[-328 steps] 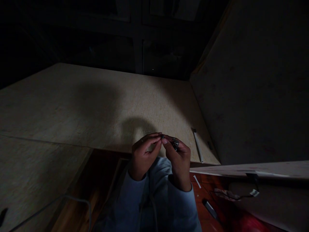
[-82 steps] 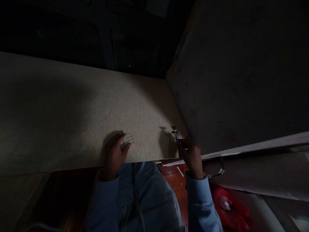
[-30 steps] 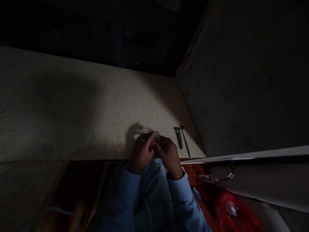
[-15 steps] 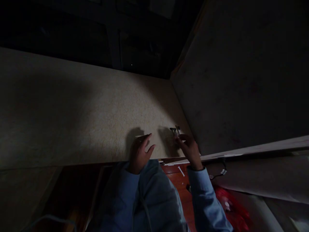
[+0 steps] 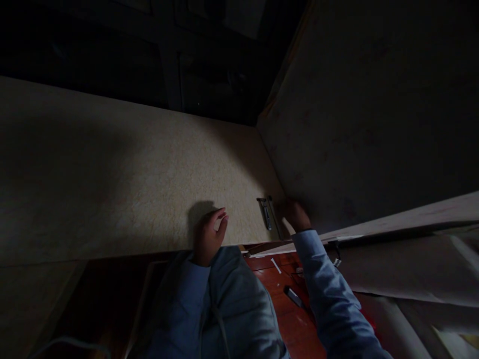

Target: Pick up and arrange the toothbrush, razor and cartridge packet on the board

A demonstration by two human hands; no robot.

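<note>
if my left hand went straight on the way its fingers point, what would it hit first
The left hand looks free to pass over the table, left of the razor, perhaps as far as the wall; its height is unclear.

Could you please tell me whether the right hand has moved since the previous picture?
Yes, the right hand has moved right, from over the razor to past the toothbrush, nearer the wall.
</note>
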